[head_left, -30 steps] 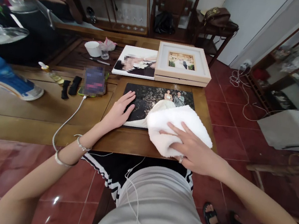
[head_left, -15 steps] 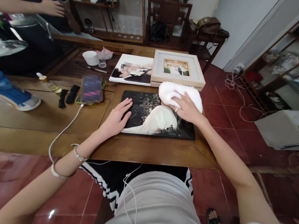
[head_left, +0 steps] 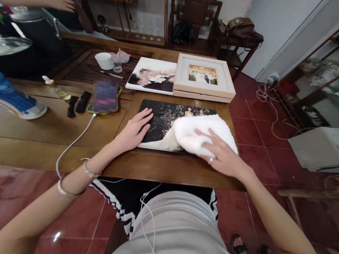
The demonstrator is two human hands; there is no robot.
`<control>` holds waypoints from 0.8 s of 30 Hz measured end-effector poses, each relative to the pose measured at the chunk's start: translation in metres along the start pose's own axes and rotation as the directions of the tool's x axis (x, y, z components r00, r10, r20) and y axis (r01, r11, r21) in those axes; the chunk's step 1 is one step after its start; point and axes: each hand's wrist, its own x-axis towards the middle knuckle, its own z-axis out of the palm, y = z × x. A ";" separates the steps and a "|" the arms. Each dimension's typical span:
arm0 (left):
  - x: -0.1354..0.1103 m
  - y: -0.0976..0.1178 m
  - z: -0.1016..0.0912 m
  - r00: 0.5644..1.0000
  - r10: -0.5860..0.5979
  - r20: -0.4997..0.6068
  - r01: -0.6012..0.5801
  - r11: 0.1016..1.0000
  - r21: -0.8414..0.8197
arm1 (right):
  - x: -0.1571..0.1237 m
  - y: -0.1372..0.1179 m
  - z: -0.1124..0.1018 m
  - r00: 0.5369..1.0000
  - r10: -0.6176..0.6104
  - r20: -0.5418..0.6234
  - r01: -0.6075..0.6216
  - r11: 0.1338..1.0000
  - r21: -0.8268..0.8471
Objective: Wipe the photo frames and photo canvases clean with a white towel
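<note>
A dark photo panel [head_left: 158, 118] lies flat on the wooden table, showing a long white dress train and two people near its top edge. My left hand [head_left: 136, 128] rests with outstretched fingers on the panel's left edge. Under my right hand [head_left: 222, 151] is a fluffy white towel [head_left: 190, 130], pressed onto the panel's right half and hiding much of it. The fingers of that hand bend over the towel, and a ring shows on one of them.
Behind the panel are a white-framed picture [head_left: 227, 78] and a white-edged photo print [head_left: 131, 83]. To the left lie a phone [head_left: 106, 96] on a white cable, a small dropper bottle [head_left: 59, 90] and a blue pack [head_left: 4, 93]. Another person's hand [head_left: 60, 0] holds a dark cylinder.
My right hand has drawn the towel from the panel's top right edge down toward me, uncovering the two pictured people. My left hand stays on the left edge.
</note>
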 end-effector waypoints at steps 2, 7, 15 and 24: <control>0.000 -0.002 0.000 1.000 0.006 0.013 -0.006 1.000 -0.002 | 0.019 0.027 -0.004 0.995 0.079 -0.053 -0.080 0.997 -0.008; 0.000 -0.002 0.001 1.000 0.005 0.007 -0.005 1.000 -0.006 | 0.073 0.082 -0.004 0.969 0.201 -0.143 -0.209 0.977 -0.047; -0.001 0.002 0.002 0.999 -0.012 -0.052 0.011 1.000 -0.011 | 0.055 0.017 0.029 0.993 0.057 -0.107 -0.074 0.983 -0.171; 0.000 0.001 0.002 1.000 -0.008 -0.023 0.008 1.000 -0.002 | 0.047 -0.017 0.024 0.996 -0.080 0.045 0.085 0.990 -0.109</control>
